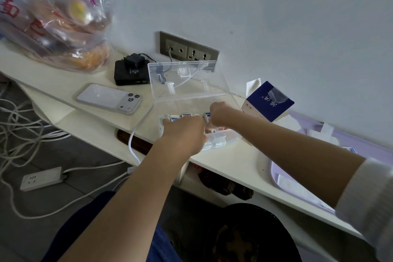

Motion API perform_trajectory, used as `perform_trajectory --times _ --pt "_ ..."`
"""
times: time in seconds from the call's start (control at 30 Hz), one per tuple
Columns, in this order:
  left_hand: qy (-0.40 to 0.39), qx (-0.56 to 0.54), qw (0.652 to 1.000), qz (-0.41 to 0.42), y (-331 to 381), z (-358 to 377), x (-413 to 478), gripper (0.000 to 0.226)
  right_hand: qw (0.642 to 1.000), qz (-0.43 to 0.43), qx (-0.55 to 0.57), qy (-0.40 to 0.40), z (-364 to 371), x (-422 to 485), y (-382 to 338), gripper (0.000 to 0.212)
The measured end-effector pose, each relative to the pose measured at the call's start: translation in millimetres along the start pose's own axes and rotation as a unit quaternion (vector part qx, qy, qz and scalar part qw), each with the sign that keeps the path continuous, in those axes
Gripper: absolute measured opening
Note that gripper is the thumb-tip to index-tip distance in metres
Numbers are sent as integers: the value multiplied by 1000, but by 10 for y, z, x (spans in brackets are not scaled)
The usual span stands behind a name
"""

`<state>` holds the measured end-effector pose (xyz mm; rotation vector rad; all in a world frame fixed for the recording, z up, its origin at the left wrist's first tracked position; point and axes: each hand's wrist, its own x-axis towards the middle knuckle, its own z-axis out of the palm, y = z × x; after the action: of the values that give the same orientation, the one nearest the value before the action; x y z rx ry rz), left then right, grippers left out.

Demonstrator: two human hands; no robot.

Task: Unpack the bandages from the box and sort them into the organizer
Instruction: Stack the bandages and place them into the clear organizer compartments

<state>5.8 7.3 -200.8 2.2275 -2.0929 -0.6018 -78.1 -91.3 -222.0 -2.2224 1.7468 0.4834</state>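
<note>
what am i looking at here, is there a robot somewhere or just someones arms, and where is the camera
There is no robot here: these are a person's two bare arms. The single picture comes from a wide-angle camera worn on the person's head, looking forward and down, which is why the wall and desk look tilted.

The left hand and the right hand both reach into a clear plastic organizer whose lid stands open. Small white-and-blue bandages sit in a row inside. The hands themselves hide whether either is gripping one.

To the right is the opened dark blue box. Also on the desk are a phone lying face down, a black device and a plastic bag of food.
</note>
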Motion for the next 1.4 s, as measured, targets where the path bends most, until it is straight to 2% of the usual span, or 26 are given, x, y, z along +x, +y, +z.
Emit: perform_trajectory --times 0.2,0.4,0.5,0.57,0.73,0.97,1.17,1.3,1.4 --pt "-1 -5 1000 1 4 -2 1 29 998 -19 -57 -31 -50 -43 21 35" --pt "3 -6 1000 2 1 9 -7 28 981 -45 -166 -86 -100 -101 54 19" --pt "1 -6 1000 -1 11 10 -5 28 978 -53 -161 -120 -101 -100 46 25" --pt "-2 -5 1000 -2 13 17 -1 27 974 -53 -187 -114 -86 -94 19 35" --pt "-11 -11 1000 -4 13 22 5 27 984 -22 -142 -105 -44 -3 -9 27" --pt "-18 -8 1000 -5 11 31 12 27 984 -13 -141 -105 -60 19 41 47" --pt "-11 -7 1000 -8 28 21 -9 28 984 26 -118 -133 -79 28 34 41" --pt "-15 0 1000 -2 33 21 -17 28 984 9 -138 -114 -47 -1 20 41" --pt "-20 3 1000 0 30 22 -22 30 985 -12 -149 -87 -8 23 32 34"
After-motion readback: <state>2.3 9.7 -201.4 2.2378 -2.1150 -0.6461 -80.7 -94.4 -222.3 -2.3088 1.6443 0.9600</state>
